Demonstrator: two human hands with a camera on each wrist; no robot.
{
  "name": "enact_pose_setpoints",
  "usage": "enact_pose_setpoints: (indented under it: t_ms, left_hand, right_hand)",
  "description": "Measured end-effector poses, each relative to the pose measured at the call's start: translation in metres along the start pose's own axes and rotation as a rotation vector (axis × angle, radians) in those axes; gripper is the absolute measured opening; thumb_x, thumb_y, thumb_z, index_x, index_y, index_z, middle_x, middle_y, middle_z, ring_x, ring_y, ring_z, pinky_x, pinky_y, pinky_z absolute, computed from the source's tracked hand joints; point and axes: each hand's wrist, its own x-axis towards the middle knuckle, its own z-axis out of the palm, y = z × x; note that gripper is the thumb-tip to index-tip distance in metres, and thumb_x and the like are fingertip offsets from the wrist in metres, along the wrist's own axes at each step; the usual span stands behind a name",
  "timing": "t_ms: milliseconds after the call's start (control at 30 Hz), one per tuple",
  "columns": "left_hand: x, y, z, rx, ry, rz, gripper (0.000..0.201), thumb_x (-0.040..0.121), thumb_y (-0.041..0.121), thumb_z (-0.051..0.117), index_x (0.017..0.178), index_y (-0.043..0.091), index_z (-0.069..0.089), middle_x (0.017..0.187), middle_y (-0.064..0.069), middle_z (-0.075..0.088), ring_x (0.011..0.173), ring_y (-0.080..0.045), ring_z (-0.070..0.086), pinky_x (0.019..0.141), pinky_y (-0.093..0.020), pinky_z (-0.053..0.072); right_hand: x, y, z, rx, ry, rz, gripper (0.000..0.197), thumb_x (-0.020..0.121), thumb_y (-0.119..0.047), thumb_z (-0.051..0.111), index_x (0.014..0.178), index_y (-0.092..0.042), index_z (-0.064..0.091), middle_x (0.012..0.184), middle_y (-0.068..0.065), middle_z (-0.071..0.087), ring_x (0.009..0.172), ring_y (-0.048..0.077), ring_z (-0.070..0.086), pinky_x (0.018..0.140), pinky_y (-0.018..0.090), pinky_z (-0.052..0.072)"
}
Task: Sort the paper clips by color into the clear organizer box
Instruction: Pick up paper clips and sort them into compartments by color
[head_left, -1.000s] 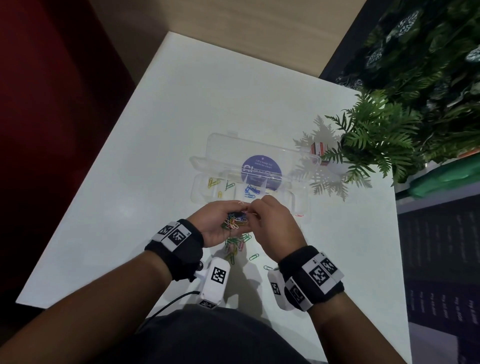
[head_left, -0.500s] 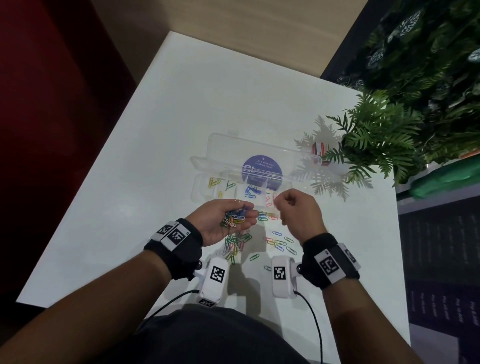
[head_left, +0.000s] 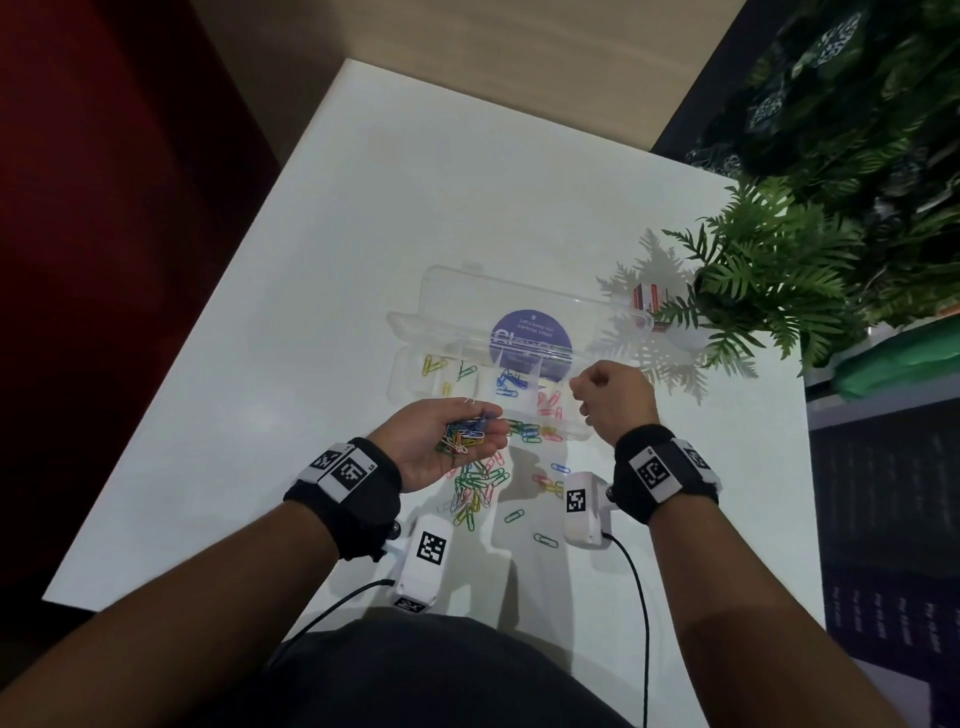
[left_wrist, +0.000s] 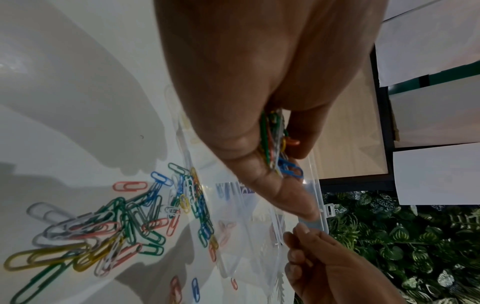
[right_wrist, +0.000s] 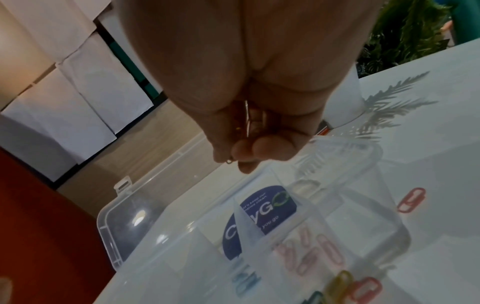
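Observation:
My left hand (head_left: 493, 422) lies palm up in front of the box and holds a bunch of mixed paper clips (head_left: 465, 435); in the left wrist view the thumb and fingers (left_wrist: 259, 176) press on this bunch of clips (left_wrist: 275, 144). My right hand (head_left: 579, 395) hovers over the right end of the clear organizer box (head_left: 402, 376), fingers curled, pinching a pale paper clip (right_wrist: 246, 119). The compartments hold yellow clips (head_left: 434, 364), green clips (head_left: 466, 371), blue clips (head_left: 509, 384) and red clips (head_left: 550, 402). A loose pile of clips (head_left: 475, 493) lies on the white table near me.
The box lid (head_left: 530, 338) lies open behind the box, with a purple sticker on it. A fern (head_left: 769, 280) and a small red-and-white box (head_left: 649, 301) stand at the right. Stray clips (head_left: 545, 540) lie between my wrists. The table's left edge (head_left: 208, 332) slants away.
My right hand has left the bunch in my left hand and moved right and forward to above the box's right end. The left hand has stayed put.

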Motion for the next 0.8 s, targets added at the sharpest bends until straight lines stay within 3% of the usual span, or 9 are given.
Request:
enact_pose_setpoints:
  t_ms: [100, 200, 300, 367, 467, 633, 800]
  left_hand:
    - [0.001, -0.001, 0.001, -0.006, 0.000, -0.008, 0.020, 0.097, 0.009, 0.050, 0.097, -0.004, 0.065, 0.089, -0.019, 0.072, 0.078, -0.028, 0.071, 0.065, -0.029, 0.059]
    - [0.001, -0.001, 0.002, -0.007, -0.005, -0.013, 0.020, 0.097, 0.009, 0.050, 0.098, -0.005, 0.065, 0.089, -0.019, 0.072, 0.079, -0.028, 0.072, 0.066, -0.029, 0.060]
    - [0.001, 0.001, 0.002, -0.014, -0.004, -0.010, 0.020, 0.096, 0.010, 0.051, 0.098, -0.005, 0.065, 0.089, -0.020, 0.072, 0.079, -0.028, 0.072, 0.069, -0.030, 0.060]
    - [0.002, 0.002, 0.003, -0.024, -0.002, -0.012, 0.021, 0.096, 0.010, 0.051, 0.099, -0.005, 0.064, 0.090, -0.021, 0.072, 0.079, -0.029, 0.072, 0.073, -0.031, 0.060]
    - [0.002, 0.003, 0.005, -0.052, -0.003, -0.033, 0.025, 0.096, 0.015, 0.051, 0.100, -0.006, 0.064, 0.094, -0.023, 0.070, 0.081, -0.031, 0.072, 0.075, -0.033, 0.060]
    - [0.005, 0.003, 0.013, -0.109, -0.018, -0.059, 0.046, 0.102, 0.032, 0.040, 0.099, -0.007, 0.063, 0.094, -0.027, 0.069, 0.085, -0.034, 0.071, 0.070, -0.035, 0.061]
    - [0.006, 0.003, 0.020, -0.118, -0.033, -0.074, 0.056, 0.102, 0.039, 0.034, 0.098, -0.008, 0.064, 0.090, -0.027, 0.069, 0.084, -0.037, 0.070, 0.075, -0.037, 0.058]
  right_hand:
    - [0.001, -0.005, -0.001, 0.019, -0.028, -0.028, 0.022, 0.090, -0.012, 0.055, 0.068, -0.015, 0.058, 0.076, 0.005, 0.067, 0.057, 0.016, 0.057, 0.062, 0.032, 0.052]
    - [0.001, -0.010, -0.001, -0.006, -0.081, -0.040, 0.015, 0.090, -0.015, 0.056, 0.076, -0.011, 0.060, 0.077, 0.004, 0.066, 0.060, 0.019, 0.063, 0.065, 0.034, 0.053]
    - [0.003, -0.010, -0.004, 0.005, -0.077, -0.025, 0.018, 0.091, -0.017, 0.056, 0.073, -0.014, 0.056, 0.074, 0.003, 0.063, 0.062, 0.020, 0.066, 0.060, 0.033, 0.053]
    - [0.001, -0.009, -0.009, 0.008, -0.063, -0.022, 0.021, 0.092, -0.019, 0.056, 0.071, -0.017, 0.054, 0.072, 0.002, 0.062, 0.061, 0.017, 0.064, 0.054, 0.029, 0.048]
    - [-0.006, -0.006, -0.015, 0.056, -0.029, -0.053, 0.020, 0.090, -0.019, 0.060, 0.072, -0.015, 0.057, 0.067, 0.002, 0.058, 0.055, 0.015, 0.055, 0.059, 0.032, 0.047]
    - [-0.023, -0.004, -0.018, 0.348, -0.100, -0.017, 0.016, 0.092, -0.011, 0.057, 0.084, -0.002, 0.067, 0.066, 0.006, 0.056, 0.055, 0.016, 0.047, 0.052, 0.026, 0.041]
    - [-0.038, -0.002, -0.021, 0.577, -0.240, -0.019, 0.023, 0.093, 0.004, 0.048, 0.087, -0.008, 0.067, 0.074, 0.010, 0.064, 0.057, 0.016, 0.052, 0.055, 0.025, 0.043]
